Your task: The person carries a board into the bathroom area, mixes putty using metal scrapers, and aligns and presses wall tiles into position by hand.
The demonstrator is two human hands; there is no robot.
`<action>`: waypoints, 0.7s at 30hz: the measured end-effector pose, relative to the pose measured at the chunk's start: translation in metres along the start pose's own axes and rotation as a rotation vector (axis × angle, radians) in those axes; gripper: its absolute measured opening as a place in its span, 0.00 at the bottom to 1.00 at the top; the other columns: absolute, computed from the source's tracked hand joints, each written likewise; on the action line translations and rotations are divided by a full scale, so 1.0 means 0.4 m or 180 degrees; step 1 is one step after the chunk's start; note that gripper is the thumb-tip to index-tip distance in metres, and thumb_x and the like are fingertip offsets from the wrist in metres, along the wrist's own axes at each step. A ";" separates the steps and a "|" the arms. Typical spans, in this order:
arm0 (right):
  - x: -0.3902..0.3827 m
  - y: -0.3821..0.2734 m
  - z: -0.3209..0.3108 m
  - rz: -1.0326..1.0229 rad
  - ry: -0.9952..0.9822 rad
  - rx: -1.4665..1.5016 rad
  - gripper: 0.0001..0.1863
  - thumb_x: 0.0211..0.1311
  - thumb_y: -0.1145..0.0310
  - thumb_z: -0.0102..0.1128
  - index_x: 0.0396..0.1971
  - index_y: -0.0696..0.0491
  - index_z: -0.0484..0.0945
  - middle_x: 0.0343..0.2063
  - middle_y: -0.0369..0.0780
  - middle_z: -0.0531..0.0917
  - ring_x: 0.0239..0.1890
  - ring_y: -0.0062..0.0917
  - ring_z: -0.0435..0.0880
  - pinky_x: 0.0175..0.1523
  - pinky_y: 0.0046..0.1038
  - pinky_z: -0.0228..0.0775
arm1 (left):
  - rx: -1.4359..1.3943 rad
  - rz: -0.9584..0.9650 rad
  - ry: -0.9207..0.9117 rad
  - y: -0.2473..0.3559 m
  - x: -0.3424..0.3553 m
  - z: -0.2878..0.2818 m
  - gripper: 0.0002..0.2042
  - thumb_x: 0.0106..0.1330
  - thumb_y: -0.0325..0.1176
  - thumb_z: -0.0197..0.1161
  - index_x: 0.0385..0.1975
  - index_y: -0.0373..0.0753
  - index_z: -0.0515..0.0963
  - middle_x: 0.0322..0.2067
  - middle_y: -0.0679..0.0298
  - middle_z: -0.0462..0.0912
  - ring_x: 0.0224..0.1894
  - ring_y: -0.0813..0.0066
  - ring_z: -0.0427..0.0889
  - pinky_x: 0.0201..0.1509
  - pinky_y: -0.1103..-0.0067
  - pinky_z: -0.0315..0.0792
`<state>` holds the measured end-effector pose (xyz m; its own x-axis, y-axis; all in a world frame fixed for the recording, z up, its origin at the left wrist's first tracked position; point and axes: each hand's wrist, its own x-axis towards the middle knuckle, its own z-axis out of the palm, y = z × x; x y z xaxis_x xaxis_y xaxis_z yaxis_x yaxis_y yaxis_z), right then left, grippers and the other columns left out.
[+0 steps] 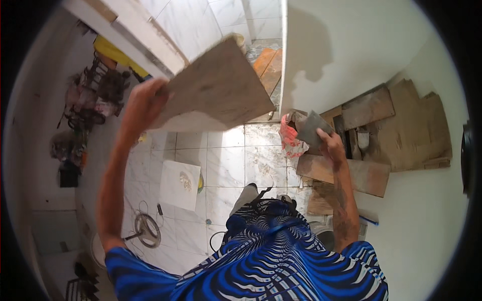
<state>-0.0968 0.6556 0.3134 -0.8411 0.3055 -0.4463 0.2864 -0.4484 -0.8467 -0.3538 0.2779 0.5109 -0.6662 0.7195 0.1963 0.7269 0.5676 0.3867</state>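
My left hand (148, 100) grips the left edge of a large dusty grey-brown square board (216, 85), raised and tilted in front of me, its lower part in lighter light. My right hand (329, 143) is closed on a small dark grey flat rectangular piece (314, 123), held just over a crumpled red-and-white bag (288, 140). Beside that hand, dusty brown boards (411, 125) lean and lie along the right wall, with a long plank (366, 175) below them.
A pale square sheet (178, 185) lies on the tiled floor (226, 165), near a round metal tool (148, 231). Clutter (100, 90) lines the left wall. Ahead, orange planks (268, 67) lie in a doorway beside a white wall edge (284, 60).
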 end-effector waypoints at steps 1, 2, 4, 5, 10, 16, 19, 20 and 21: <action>0.024 0.008 0.032 -0.0066 -0.0095 0.0075 0.16 0.60 0.66 0.58 0.43 0.61 0.76 0.28 0.31 0.79 0.26 0.17 0.72 0.35 0.23 0.66 | -0.0102 -0.0290 -0.0067 -0.022 0.036 -0.006 0.07 0.59 0.28 0.58 0.33 0.31 0.75 0.24 0.57 0.76 0.27 0.66 0.74 0.34 0.75 0.68; 0.048 0.018 0.063 -0.0131 -0.0186 0.0150 0.17 0.60 0.65 0.58 0.44 0.61 0.76 0.29 0.32 0.80 0.27 0.18 0.73 0.36 0.22 0.67 | -0.0210 -0.0577 -0.0133 -0.045 0.062 -0.010 0.09 0.60 0.31 0.58 0.34 0.30 0.75 0.23 0.58 0.76 0.25 0.71 0.74 0.33 0.77 0.67; 0.037 -0.044 0.184 -0.0202 -0.0202 -0.0992 0.16 0.60 0.65 0.58 0.43 0.60 0.76 0.29 0.34 0.81 0.30 0.17 0.75 0.39 0.19 0.67 | -0.0547 -0.0828 -0.0096 -0.129 0.071 0.001 0.10 0.61 0.32 0.58 0.36 0.31 0.76 0.23 0.60 0.76 0.26 0.75 0.72 0.33 0.78 0.67; 0.043 -0.036 0.201 -0.0197 -0.0221 -0.0999 0.16 0.60 0.65 0.58 0.43 0.60 0.76 0.29 0.34 0.81 0.30 0.17 0.75 0.39 0.19 0.67 | -0.0891 -0.1035 -0.0068 -0.166 0.063 0.007 0.12 0.62 0.33 0.58 0.38 0.31 0.76 0.23 0.62 0.77 0.26 0.79 0.71 0.33 0.80 0.67; 0.017 0.033 0.267 -0.0031 -0.0524 -0.0438 0.19 0.60 0.63 0.57 0.47 0.59 0.74 0.29 0.36 0.79 0.32 0.19 0.77 0.34 0.19 0.68 | -0.0778 -0.1036 -0.0318 -0.241 0.044 -0.012 0.11 0.65 0.31 0.57 0.41 0.31 0.76 0.30 0.68 0.79 0.32 0.86 0.74 0.36 0.85 0.69; 0.080 -0.072 0.332 0.0368 -0.0955 0.2534 0.30 0.62 0.61 0.50 0.60 0.60 0.54 0.57 0.51 0.64 0.56 0.47 0.68 0.51 0.47 0.71 | -0.0477 -0.0140 0.0194 -0.088 0.035 -0.024 0.09 0.61 0.28 0.60 0.39 0.32 0.77 0.30 0.62 0.80 0.30 0.76 0.79 0.34 0.79 0.72; 0.109 -0.230 0.376 0.0395 -0.1149 0.2568 0.30 0.64 0.60 0.47 0.60 0.62 0.53 0.57 0.57 0.62 0.59 0.54 0.64 0.54 0.51 0.68 | -0.0065 0.0779 0.0416 -0.001 0.006 -0.018 0.09 0.58 0.23 0.60 0.38 0.33 0.77 0.31 0.57 0.80 0.31 0.67 0.81 0.33 0.75 0.75; 0.111 -0.262 0.381 0.0422 -0.1184 0.2253 0.30 0.65 0.60 0.46 0.59 0.63 0.53 0.56 0.59 0.61 0.59 0.56 0.63 0.56 0.52 0.67 | -0.0153 0.1012 0.0375 0.013 -0.001 -0.012 0.09 0.56 0.21 0.60 0.38 0.32 0.77 0.33 0.55 0.80 0.32 0.64 0.82 0.34 0.75 0.76; 0.103 -0.281 0.391 0.0402 -0.1183 0.2237 0.30 0.65 0.60 0.46 0.59 0.63 0.53 0.56 0.59 0.61 0.59 0.56 0.63 0.56 0.52 0.67 | -0.0159 0.1026 0.0396 0.018 -0.011 -0.009 0.09 0.56 0.21 0.60 0.38 0.32 0.77 0.33 0.55 0.80 0.32 0.64 0.82 0.34 0.75 0.76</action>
<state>-0.2354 0.5873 0.4352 -0.9547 -0.0269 -0.2962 0.1379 -0.9224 -0.3609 -0.3461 0.2773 0.5159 -0.4213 0.8025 0.4225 0.8961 0.2967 0.3300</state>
